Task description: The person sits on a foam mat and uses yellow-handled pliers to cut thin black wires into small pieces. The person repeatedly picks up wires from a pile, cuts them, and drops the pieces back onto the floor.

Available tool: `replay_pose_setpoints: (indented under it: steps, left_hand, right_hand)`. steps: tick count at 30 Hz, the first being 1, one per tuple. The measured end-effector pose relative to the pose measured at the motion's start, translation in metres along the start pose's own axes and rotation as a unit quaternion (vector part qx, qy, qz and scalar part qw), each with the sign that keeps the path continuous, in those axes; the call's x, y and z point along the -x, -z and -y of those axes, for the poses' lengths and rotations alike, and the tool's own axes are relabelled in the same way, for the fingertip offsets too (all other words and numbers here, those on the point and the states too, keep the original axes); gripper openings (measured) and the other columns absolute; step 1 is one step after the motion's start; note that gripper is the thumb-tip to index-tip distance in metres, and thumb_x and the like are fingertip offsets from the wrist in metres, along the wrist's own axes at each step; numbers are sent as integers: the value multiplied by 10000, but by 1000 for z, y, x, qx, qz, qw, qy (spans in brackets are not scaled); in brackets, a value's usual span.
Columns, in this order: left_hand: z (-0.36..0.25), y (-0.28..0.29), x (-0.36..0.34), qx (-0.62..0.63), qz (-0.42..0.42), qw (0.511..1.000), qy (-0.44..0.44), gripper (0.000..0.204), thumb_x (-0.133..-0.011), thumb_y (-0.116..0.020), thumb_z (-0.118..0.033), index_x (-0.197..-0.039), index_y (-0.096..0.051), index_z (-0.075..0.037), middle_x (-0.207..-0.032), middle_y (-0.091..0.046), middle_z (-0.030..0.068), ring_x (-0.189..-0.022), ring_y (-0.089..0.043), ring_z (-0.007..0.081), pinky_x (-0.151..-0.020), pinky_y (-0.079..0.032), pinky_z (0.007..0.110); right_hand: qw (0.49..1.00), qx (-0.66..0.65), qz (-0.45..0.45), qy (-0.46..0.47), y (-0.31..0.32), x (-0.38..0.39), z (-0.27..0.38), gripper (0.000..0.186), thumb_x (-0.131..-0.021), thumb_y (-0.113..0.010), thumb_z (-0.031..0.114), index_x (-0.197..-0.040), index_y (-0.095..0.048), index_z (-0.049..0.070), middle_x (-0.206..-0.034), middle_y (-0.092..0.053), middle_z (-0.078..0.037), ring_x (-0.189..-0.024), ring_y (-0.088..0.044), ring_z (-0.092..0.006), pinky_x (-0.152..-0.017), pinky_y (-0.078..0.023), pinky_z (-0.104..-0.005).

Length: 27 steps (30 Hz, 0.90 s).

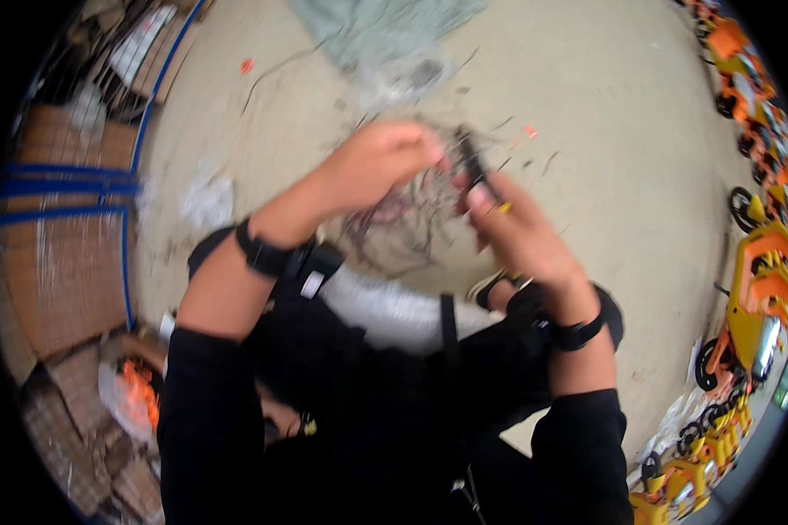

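My left hand (378, 160) is raised over the floor with its fingers pinched on thin dark strands of a tangled wire bundle (411, 219). My right hand (515, 229) grips a small dark tool with a yellow tip (479, 171), held against the same strands just right of my left fingers. The picture is blurred, so the exact kind of tool is hard to tell. Both wrists wear black bands. The tangle hangs below and between both hands, above my lap.
A concrete floor (604, 114) with scattered wire scraps lies ahead. A grey-green cloth (381, 26) lies at the far top. Orange and yellow toy vehicles (757, 289) line the right side. Blue shelving with cardboard boxes (66, 227) stands at left.
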<state>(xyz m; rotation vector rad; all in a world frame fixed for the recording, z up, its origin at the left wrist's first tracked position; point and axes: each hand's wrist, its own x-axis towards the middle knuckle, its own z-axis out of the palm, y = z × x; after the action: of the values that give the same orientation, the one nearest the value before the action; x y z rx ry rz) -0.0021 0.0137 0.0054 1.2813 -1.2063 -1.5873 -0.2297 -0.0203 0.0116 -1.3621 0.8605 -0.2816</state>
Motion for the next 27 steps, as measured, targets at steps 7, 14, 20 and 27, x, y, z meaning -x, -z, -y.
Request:
replay_pose_setpoints:
  steps: [7, 14, 20, 27]
  left_hand:
    - [-4, -1, 1, 77, 37, 996, 2, 252, -972, -536, -226, -988, -643, 2, -559, -355, -88, -492, -281, 25, -469, -226, 213]
    - [-3, 3, 2, 170, 35, 983, 57, 226, -980, -512, -189, -989, -605, 16, -544, -324, -89, -464, -265, 17, -458, -231, 200]
    - [6, 0, 0, 215, 52, 973, 63, 236, -979, -535, -216, -977, -621, 4, -550, -314, -95, -463, -236, 12, -452, -209, 207]
    - [3, 2, 4, 208, 51, 975, 59, 220, -992, -496, -179, -986, -600, 14, -538, -324, -86, -452, -257, 15, -450, -223, 199]
  right_hand:
    - [997, -55, -43, -19, -3, -1, -6, 330, -989, -537, 342, -1161, -574, 63, -724, -474, 69, -563, -361, -15, -479, -293, -199]
    - [989, 120, -74, 40, 6, -5, 2, 313, -975, -568, 296, -1101, -573, 10, -815, -565, -42, -774, -492, -125, -702, -431, -287]
    - [990, 111, -81, 21, 10, -3, 0, 315, -971, -572, 293, -1074, -569, -5, -810, -558, -52, -769, -478, -118, -693, -426, -286]
    - [995, 72, -74, -7, 11, -2, 4, 321, -971, -571, 301, -1075, -578, -2, -819, -555, -32, -785, -469, -101, -707, -424, -275]
